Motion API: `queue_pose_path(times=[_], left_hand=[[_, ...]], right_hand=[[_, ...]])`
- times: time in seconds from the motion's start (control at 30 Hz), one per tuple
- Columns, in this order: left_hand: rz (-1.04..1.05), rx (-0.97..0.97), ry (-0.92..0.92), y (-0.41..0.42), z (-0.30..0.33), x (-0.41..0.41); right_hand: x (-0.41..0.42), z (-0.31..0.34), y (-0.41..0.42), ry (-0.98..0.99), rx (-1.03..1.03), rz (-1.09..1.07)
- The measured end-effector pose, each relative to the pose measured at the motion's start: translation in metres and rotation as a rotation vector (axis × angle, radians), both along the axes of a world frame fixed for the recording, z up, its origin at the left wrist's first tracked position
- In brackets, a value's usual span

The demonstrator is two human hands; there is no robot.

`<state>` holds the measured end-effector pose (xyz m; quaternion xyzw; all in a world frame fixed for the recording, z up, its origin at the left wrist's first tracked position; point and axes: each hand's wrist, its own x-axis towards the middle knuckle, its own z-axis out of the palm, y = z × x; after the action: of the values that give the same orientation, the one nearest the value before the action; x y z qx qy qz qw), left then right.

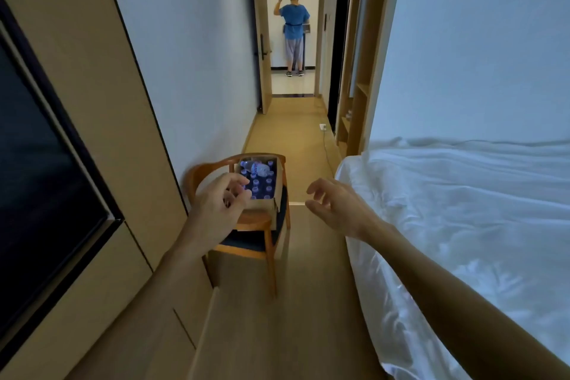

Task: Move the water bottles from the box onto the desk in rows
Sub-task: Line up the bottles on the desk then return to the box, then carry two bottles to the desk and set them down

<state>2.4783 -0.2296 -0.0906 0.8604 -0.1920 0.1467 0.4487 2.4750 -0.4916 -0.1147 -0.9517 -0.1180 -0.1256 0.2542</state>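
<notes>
An open cardboard box (276,185) stands on the seat of a wooden chair (262,234) ahead of me. Inside it are several water bottles (262,185) with blue caps, standing upright, and one bottle (256,167) lies on top of them at the back. My left hand (219,203) is stretched out in front of the box with its fingers curled and apart, holding nothing, and it covers the box's near left corner. My right hand (333,203) reaches forward to the right of the box, fingers spread, empty.
A wooden wall panel with a dark TV screen (37,182) runs along the left. A bed with white sheets (462,225) fills the right. A wooden floor aisle (277,318) leads to a hallway, where a person in blue (294,31) stands at an open doorway. A cable (325,145) lies on the floor.
</notes>
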Motion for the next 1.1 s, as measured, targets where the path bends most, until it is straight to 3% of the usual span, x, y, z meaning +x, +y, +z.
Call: queue_pose_path(times=[0.4,0.73,1.1], left_hand=[[0.007,0.045,0.039,-0.044,-0.030,0.220],[0.215,0.121,0.104,-0.106,-0.037,0.393],[0.301,0.025,0.242,-0.115,-0.089,0.538]], right_hand=[[0.223,-0.030,-0.049,0.042,0.026,0.020],[0.436,-0.033,-0.116,0.092,0.005,0.130],[0.611,-0.075,-0.106,0.210,-0.042,0.282]])
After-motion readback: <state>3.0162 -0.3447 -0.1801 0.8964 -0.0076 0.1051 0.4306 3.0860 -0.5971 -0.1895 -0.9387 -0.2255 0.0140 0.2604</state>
